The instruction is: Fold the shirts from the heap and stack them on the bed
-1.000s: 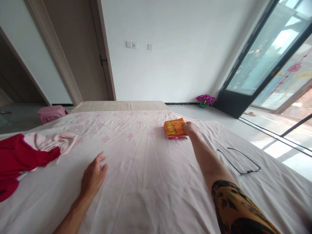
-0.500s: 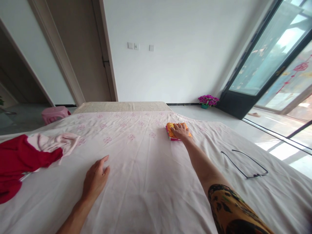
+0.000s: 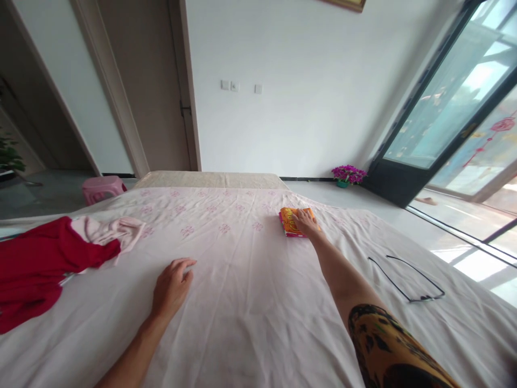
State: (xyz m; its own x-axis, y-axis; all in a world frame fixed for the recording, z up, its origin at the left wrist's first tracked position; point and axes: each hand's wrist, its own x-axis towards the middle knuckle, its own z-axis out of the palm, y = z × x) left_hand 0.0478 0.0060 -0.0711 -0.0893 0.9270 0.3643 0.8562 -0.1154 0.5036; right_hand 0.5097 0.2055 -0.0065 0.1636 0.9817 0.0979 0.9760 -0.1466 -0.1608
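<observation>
My right hand rests on the right side of a small folded bundle of cloth, orange with yellow marks on top and pink along its lower layers. Its fingers lie stretched over the top, and the palm hides the bundle's right part. My left hand is over the pale floral bedsheet, left of the middle, holding nothing, with its fingers loosely bent and the thumb apart. Nearest to it on the left are a red garment and a pale pink cloth, both crumpled.
Black-framed glasses lie on the sheet at the right, temples unfolded. Beyond the bed stand a pink stool at the left and a pot of purple flowers by the wall. A glass door is at the right.
The view has shifted a little. My right hand has slid rightward on the folded cloth, showing more of its top. My left hand appears slightly farther right.
</observation>
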